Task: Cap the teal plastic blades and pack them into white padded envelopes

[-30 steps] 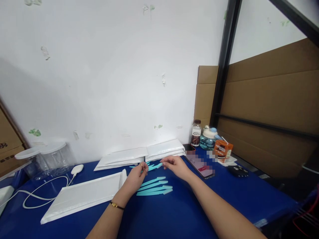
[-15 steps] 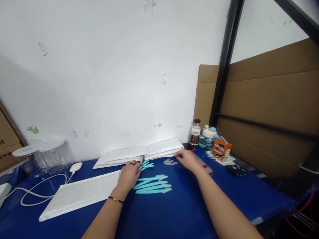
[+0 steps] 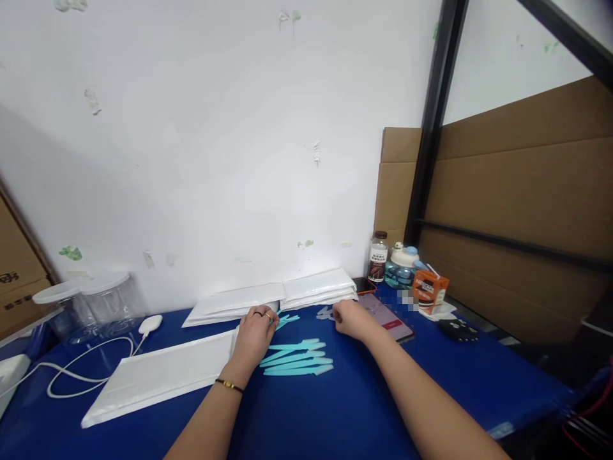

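Note:
My left hand (image 3: 255, 332) is closed, its fingertips bent down at a far cluster of turquoise eyebrow razors (image 3: 289, 319); what the fingertips grip is hidden. My right hand (image 3: 352, 319) is closed in a pinch at the small pile of clear plastic blade caps (image 3: 324, 312), and a cap runs under its fingertips. In front of both hands, several more turquoise eyebrow razors (image 3: 297, 358) lie side by side with their blade ends to the right. A white padded envelope (image 3: 158, 377) lies to the left of my left hand.
Stacked white envelopes (image 3: 316, 285) line the wall. A phone (image 3: 387, 319) lies by my right wrist. Further right stand a brown-capped bottle (image 3: 378, 259), a drinking bottle (image 3: 401, 271) and an orange carton (image 3: 430, 291). Clear jars (image 3: 108, 306) and a white cable (image 3: 90, 338) are left.
My right hand has moved left and a little toward me, from beside the phone to the clear caps, and its fingers have curled. My left hand stays by the far razors. The view has shifted slightly.

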